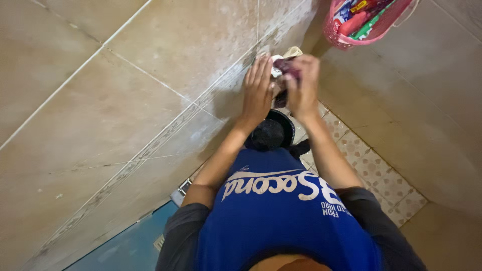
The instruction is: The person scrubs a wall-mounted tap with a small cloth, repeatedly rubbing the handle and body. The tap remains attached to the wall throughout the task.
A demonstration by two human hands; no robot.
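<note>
My left hand (pixel 257 90) and my right hand (pixel 304 85) meet in front of a tiled wall, at chest height. Between them is a crumpled bundle (pixel 282 68), part white and part dark purple; what it is I cannot tell. The fingers of my right hand curl around its purple part. My left hand lies against its white side with the fingers straight and close together. Right under the hands stands a round black container (pixel 272 133) with dark contents. My blue shirt (pixel 281 216) fills the bottom of the view.
A pink plastic basket (pixel 335 31) with tubes and packets hangs at the top right corner. Beige wall tiles (pixel 125 100) cover the left and right. A patterned tiled floor (pixel 376 175) shows on the right, and a blue surface (pixel 125 246) at the lower left.
</note>
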